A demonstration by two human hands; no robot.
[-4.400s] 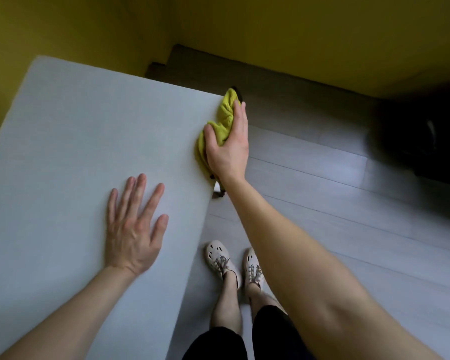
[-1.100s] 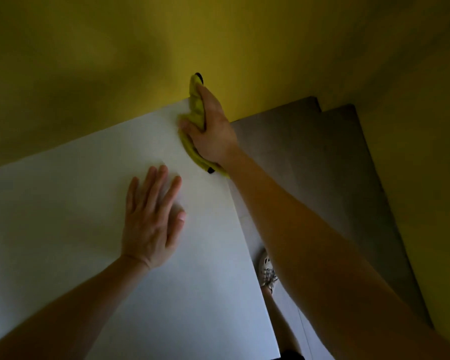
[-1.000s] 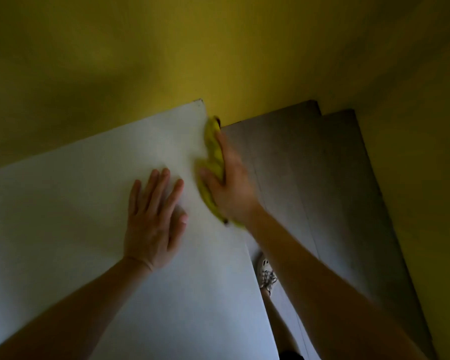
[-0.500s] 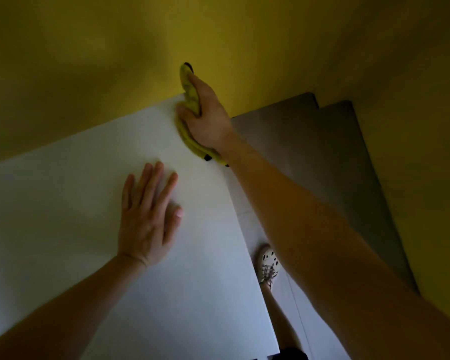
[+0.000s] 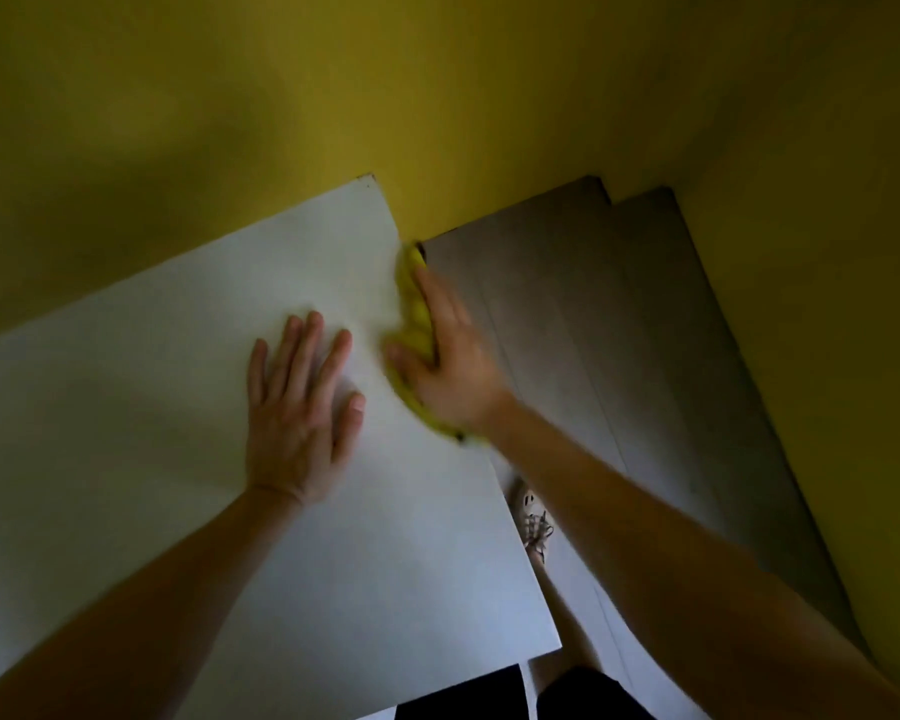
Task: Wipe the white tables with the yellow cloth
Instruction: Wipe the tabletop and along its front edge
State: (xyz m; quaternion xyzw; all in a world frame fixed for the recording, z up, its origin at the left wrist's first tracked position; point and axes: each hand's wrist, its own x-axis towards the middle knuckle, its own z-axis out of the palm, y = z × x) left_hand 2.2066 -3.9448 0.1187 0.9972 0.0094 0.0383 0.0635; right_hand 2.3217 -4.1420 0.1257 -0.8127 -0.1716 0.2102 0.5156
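Yellow cloth [image 5: 411,324] pressed on white table [image 5: 178,407] edge by right hand [image 5: 455,366], fingers straight, together; left hand [image 5: 297,407] flat, fingers spread. Edge-wipe step; next needs pressure along edge.

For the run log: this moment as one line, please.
phase: edge wipe | right hand: presses yellow cloth on white table, right edge | left hand: flat on tabletop, holds nothing
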